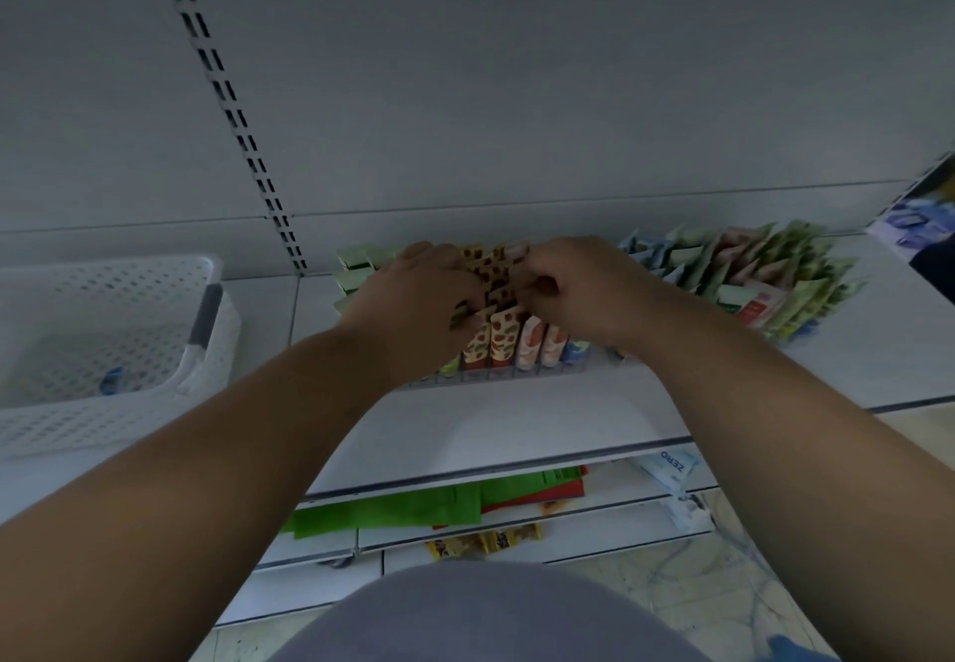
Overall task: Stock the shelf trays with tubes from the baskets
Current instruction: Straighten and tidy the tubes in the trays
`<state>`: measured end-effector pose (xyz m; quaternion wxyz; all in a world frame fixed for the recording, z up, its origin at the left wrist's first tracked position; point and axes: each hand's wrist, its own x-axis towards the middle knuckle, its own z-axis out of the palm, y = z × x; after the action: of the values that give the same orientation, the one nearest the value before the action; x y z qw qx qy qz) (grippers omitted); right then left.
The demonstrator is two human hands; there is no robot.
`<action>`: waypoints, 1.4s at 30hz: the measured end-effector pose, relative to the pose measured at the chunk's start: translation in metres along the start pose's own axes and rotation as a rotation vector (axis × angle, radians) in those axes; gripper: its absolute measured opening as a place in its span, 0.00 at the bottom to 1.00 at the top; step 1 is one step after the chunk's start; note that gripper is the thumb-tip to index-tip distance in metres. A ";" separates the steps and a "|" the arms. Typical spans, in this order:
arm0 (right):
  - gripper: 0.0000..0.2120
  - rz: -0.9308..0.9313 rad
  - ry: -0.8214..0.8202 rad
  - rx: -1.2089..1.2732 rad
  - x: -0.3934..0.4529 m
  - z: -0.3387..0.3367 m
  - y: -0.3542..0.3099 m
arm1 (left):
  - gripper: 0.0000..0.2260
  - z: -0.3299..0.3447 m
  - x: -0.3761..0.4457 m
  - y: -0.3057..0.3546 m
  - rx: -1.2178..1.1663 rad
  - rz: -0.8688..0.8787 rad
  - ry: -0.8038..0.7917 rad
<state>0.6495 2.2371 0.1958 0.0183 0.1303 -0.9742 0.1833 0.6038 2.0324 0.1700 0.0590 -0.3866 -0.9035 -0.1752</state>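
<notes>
A: Which parts are concealed?
B: The left hand (413, 299) and right hand (573, 289) cover the middle rows of spotted orange tubes (504, 336); the fingertips are out of sight.
A: And cropped?
B: The white perforated plastic basket (129, 310) runs off the left edge; the small blue item inside (111, 380) is too blurred to identify.

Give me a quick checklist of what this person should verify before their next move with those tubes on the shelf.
1. Left hand on the spotted tubes: ok, fingers curl round them.
2. Right hand on the same row: ok, fingertips pinch its far side.
3. Front tubes upright in the wire tray: ok.
4. Free slot left in that row: cannot tell, hands cover it.
5. Stock left in the white basket: not ok, only one small blue item shows.
6. Heap of tubes at the right sorted: not ok, they lie jumbled.
</notes>
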 end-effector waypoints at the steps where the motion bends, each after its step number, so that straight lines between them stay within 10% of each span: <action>1: 0.04 0.013 0.016 0.019 -0.003 -0.002 0.002 | 0.08 0.000 0.000 0.000 0.003 0.006 0.000; 42: 0.03 -0.090 -0.049 -0.113 -0.028 -0.029 0.075 | 0.06 0.029 0.042 0.071 0.019 0.021 0.067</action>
<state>0.6567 2.3222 0.1939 0.0100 0.1772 -0.9763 0.1235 0.6266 2.1170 0.1724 0.0946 -0.3894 -0.8986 -0.1790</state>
